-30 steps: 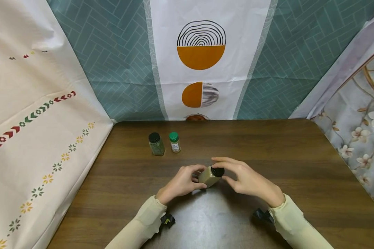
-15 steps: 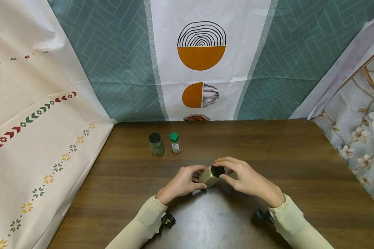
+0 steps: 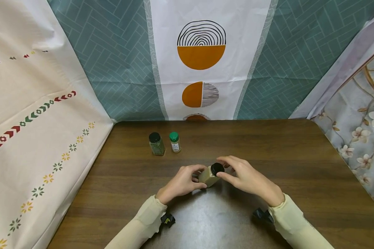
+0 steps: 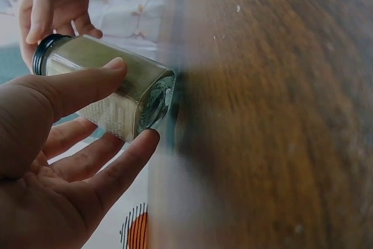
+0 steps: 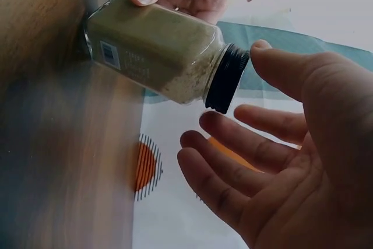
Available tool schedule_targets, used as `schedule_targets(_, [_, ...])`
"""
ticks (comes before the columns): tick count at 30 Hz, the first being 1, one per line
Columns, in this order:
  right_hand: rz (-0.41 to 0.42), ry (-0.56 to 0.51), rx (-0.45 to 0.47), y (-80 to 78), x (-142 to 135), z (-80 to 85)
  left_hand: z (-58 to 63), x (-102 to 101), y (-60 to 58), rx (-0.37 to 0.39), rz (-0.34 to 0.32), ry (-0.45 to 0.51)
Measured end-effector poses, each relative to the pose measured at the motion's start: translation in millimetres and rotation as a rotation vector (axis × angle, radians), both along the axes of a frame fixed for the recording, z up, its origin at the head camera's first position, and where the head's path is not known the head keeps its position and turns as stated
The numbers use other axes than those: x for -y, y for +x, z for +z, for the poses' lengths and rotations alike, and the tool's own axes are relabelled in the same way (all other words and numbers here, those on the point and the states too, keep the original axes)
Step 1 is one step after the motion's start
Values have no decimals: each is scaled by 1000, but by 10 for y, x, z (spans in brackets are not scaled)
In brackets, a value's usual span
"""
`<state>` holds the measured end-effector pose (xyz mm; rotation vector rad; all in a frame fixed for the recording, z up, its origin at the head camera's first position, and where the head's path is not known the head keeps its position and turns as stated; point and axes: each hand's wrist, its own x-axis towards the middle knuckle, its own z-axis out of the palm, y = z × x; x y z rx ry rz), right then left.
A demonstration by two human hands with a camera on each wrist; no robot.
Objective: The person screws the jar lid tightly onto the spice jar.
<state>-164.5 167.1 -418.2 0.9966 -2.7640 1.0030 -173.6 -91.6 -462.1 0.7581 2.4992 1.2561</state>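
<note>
A glass spice jar (image 3: 208, 176) with tan-green powder and a black screw cap (image 3: 217, 169) leans, cap toward the right. My left hand (image 3: 182, 183) grips its body; in the left wrist view the thumb lies along one side and the fingers curl under the other. At the cap is my right hand (image 3: 249, 176), fingers loosely bent and spread. The right wrist view puts the right thumb (image 5: 280, 65) at the cap's edge, possibly touching, while the other fingers stand apart from the cap (image 5: 227, 79). A barcode label (image 5: 109, 55) shows on the jar.
Farther back on the wooden table (image 3: 268, 145) stand a black-capped jar of green herbs (image 3: 157, 147) and a smaller green-capped spice bottle (image 3: 175, 142). Patterned cloths hang behind the table (image 3: 124, 62) and along its left side (image 3: 50, 145).
My right fingers closed in on the cap by half a second ago, and have since loosened and come away from it. The left hand and jar stay nearly still.
</note>
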Motion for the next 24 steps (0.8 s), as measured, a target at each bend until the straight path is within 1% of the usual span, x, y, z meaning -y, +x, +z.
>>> schedule_targets(3, [16, -4, -5, 7, 2, 9, 3, 1, -4, 5, -3, -1])
schedule_targets(5, [37, -5, -36, 13, 4, 17, 4, 3, -5, 6, -5, -3])
schedule_targets(10, [133, -23, -137, 13, 16, 23, 15, 12, -1, 12, -8, -9])
schedule_targets(14, [194, -55, -182, 2, 17, 19, 21, 16, 6, 16, -8, -16])
schedule_targets(18, [208, -58, -193, -6, 10, 20, 28, 13, 8, 19, -8, -17])
schedule_targets(24, [196, -56, -188, -4, 11, 19, 30, 9, 8, 16, -10, -17])
